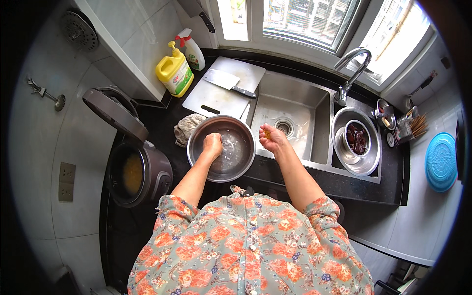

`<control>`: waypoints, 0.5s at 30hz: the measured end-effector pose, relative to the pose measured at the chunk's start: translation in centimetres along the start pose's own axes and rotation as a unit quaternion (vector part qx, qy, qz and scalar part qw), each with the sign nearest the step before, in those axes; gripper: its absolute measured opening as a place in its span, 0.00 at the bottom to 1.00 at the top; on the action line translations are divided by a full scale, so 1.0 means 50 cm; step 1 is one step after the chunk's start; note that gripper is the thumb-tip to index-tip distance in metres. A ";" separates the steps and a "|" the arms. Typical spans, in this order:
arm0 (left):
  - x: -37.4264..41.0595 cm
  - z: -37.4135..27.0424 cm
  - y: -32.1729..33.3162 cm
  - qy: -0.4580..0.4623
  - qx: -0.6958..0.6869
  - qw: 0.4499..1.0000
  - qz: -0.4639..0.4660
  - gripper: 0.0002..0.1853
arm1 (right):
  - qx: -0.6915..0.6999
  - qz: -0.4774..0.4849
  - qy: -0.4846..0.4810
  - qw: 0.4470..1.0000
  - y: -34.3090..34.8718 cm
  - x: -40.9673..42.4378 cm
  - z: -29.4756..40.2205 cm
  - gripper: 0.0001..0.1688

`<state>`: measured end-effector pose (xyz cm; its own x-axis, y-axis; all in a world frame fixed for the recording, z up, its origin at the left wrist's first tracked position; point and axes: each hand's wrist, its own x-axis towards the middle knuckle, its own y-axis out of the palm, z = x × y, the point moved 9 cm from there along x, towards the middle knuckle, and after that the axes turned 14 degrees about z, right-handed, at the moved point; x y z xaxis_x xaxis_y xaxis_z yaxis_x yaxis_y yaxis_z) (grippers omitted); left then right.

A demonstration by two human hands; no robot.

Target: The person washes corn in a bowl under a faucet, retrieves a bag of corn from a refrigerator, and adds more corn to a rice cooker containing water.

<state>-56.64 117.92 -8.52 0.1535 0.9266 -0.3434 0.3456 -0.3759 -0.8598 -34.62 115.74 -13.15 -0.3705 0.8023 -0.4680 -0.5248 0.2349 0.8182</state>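
Observation:
My left hand (212,145) is curled into a fist over the inside of a stainless steel basin (239,167). Its fingers face away, so whether anything is in them is hidden. A few pale bits and wet glints show on the basin's bottom. Over the front left part of the steel sink (304,147), my right hand (273,138) is palm up with fingers curled around small yellow pieces (267,134). To the left, a rice cooker (156,173) stands with its lid (110,110) raised and yellowish contents (132,173) inside.
A cleaver (221,78) lies on a white cutting board (199,97) left of the sink. Near it are a crumpled cloth (186,129), a yellow jug (173,72) and a spray bottle (193,53). Right of the faucet (350,73), a bowl of dark red pieces (357,139) sits inside a larger metal bowl (339,129).

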 end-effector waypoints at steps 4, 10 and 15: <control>0.010 0.004 -0.010 -0.045 0.065 0.996 -0.036 0.05 | -0.013 0.032 0.010 0.999 0.041 -0.008 -0.004 0.11; -0.037 -0.143 -0.096 0.083 -0.310 0.943 0.087 0.05 | -0.052 0.046 0.046 0.997 0.131 -0.042 -0.035 0.16; -0.073 -0.217 -0.154 0.152 -0.423 0.890 0.073 0.09 | 0.045 0.091 0.084 0.991 0.159 -0.006 -0.080 0.17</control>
<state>-49.82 117.30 3.47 0.4527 0.8691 -0.1994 0.8556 -0.4863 -0.1775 -41.77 115.16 -7.84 -0.5797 0.7346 -0.3527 -0.3696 0.1487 0.9172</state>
